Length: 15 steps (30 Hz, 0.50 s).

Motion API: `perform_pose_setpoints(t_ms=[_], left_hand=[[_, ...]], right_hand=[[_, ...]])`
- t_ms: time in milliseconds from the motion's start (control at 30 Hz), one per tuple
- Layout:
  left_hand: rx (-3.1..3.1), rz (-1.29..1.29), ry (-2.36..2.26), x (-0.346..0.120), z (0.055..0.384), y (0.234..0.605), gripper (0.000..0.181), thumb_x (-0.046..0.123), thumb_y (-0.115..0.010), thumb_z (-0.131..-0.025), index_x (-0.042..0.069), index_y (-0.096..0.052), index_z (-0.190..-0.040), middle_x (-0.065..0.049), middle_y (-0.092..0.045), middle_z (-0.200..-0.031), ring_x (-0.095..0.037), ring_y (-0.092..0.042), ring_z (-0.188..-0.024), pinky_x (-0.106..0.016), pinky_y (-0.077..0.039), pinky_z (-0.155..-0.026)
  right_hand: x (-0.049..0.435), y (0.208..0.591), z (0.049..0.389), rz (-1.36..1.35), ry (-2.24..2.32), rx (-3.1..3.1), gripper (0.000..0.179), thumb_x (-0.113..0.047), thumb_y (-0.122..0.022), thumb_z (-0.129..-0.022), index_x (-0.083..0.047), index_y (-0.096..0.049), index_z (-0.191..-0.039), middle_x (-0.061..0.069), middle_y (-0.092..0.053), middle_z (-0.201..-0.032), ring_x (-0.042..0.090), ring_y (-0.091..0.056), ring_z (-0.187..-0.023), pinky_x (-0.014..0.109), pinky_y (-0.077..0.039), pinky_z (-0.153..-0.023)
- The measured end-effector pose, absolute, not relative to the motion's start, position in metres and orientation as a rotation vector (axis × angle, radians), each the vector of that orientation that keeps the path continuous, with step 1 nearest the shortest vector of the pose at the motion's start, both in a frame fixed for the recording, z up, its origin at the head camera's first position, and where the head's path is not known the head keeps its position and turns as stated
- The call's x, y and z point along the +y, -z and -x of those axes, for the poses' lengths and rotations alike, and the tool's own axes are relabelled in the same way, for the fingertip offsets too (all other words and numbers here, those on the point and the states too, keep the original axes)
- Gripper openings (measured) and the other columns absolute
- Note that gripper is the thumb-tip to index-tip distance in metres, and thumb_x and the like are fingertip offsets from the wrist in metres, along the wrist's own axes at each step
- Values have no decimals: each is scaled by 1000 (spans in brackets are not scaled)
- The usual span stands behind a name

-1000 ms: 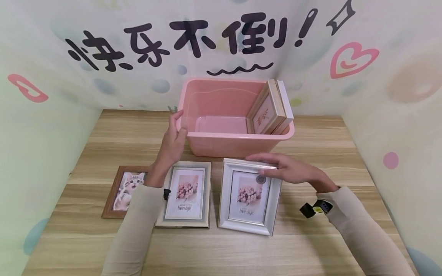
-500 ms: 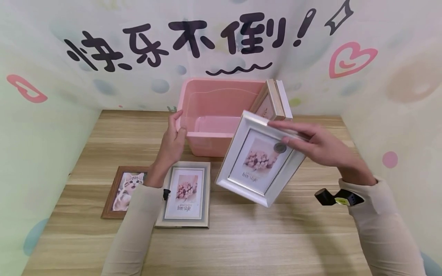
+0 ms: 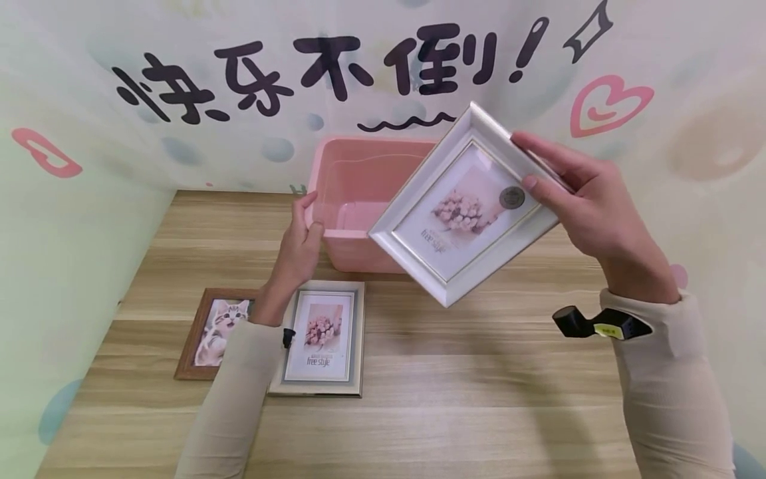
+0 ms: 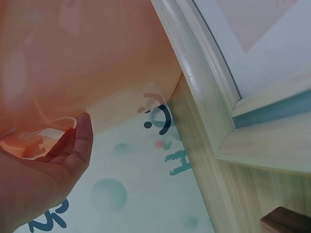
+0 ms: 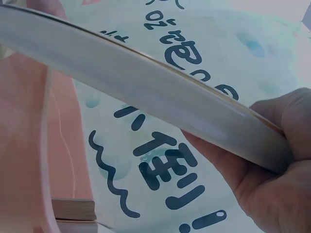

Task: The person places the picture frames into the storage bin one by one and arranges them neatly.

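The right grip (image 3: 592, 199) pinches the silver frame (image 3: 463, 199) by its upper right edge, holding it tilted above the bench (image 3: 419, 426) and, in the head view, partly in front of the tub (image 3: 356, 255). The left grip (image 3: 303, 243) holds the tub's left rim. The cream frame (image 3: 323, 336) and brown frame (image 3: 220, 332) lie nearby (the left sleeve (image 3: 230, 399) partly covers both).

Silver-white frame (image 3: 467, 206), on table (image 3: 479, 412) a second ago, now lifted clear, turned clockwise in right hand (image 3: 598, 206); both higher, toward table's back edge. Head view: right end of pink tub (image 3: 359, 253) now hidden.
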<state>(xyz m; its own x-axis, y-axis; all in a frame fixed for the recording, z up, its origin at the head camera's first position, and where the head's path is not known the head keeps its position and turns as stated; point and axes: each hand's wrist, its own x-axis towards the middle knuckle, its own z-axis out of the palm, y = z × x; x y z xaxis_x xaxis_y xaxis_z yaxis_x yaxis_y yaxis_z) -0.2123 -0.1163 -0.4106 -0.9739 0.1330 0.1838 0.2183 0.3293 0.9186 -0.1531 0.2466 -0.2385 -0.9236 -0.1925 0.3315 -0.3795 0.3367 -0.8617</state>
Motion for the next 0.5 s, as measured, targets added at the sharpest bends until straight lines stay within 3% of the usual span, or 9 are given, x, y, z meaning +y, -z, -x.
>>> perform_pose_setpoints(t_ms=[233, 367, 500], left_hand=[[-2501, 331, 1747, -117, 212, 411, 54, 23, -33, -101, 20, -23, -153, -15, -31, -159, -31, -43, -133, -56, -39, -108], [-2516, 295, 1740, -117, 213, 413, 53, 23, -33, -101, 22, -23, -154, -17, -34, -157, -33, -48, -125, -55, -43, -101], [-2515, 275, 1730, -116, 213, 413, 54, 20, -35, -100, 20, -24, -153, -20, -37, -154, -33, -50, -116, -53, -45, -94]], right_hand=[[237, 229, 166, -398, -1923, -2209, 50, 4, -58, -92, -11, -58, -140, 12, -63, -130, 21, -64, -105, 19, -55, -77], [231, 227, 172, -383, -2001, -2127, 54, 9, -51, -93, -11, -54, -143, 18, -50, -146, 29, -55, -123, 28, -53, -89], [223, 229, 179, -327, -2031, -2007, 58, 14, -45, -91, -11, -53, -143, 20, -43, -151, 34, -45, -134, 43, -43, -102]])
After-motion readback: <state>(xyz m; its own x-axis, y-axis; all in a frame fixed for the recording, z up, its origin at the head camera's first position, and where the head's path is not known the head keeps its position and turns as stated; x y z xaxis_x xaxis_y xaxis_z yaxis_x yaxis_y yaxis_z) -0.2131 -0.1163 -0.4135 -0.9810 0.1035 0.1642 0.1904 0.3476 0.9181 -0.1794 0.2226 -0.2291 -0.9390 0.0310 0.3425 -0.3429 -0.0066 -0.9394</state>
